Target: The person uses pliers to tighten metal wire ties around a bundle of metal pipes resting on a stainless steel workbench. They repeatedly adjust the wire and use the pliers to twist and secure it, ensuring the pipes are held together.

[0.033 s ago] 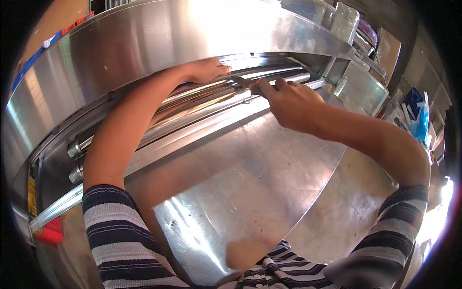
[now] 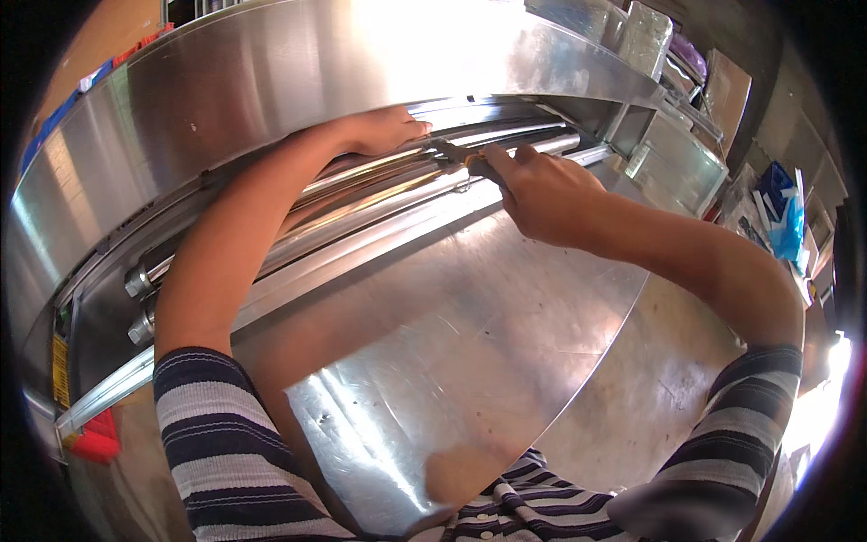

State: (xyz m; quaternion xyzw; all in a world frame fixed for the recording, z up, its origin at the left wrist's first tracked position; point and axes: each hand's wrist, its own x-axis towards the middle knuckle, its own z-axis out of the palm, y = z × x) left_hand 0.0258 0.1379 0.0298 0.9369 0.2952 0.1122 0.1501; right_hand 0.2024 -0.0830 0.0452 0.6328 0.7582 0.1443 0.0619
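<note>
My left hand [image 2: 384, 131] reaches into the gap under the curved steel hood [image 2: 316, 63] of a sheet-metal machine. Its fingers lie stretched along the top roller [image 2: 506, 135], and I see nothing in them. My right hand [image 2: 542, 194] is closed around a small dark metal tool [image 2: 456, 154]. The tool's tip touches the rollers just right of my left fingertips. The long shiny rollers [image 2: 361, 212] run from lower left to upper right. Both forearms are bare, with striped sleeves at the lower edge.
A wide stainless steel feed table [image 2: 470, 343] spreads in front of me below the rollers. A red part [image 2: 90, 438] and a yellow label [image 2: 60, 370] sit at the machine's left end. Boxes and blue packages [image 2: 781, 212] crowd the right side.
</note>
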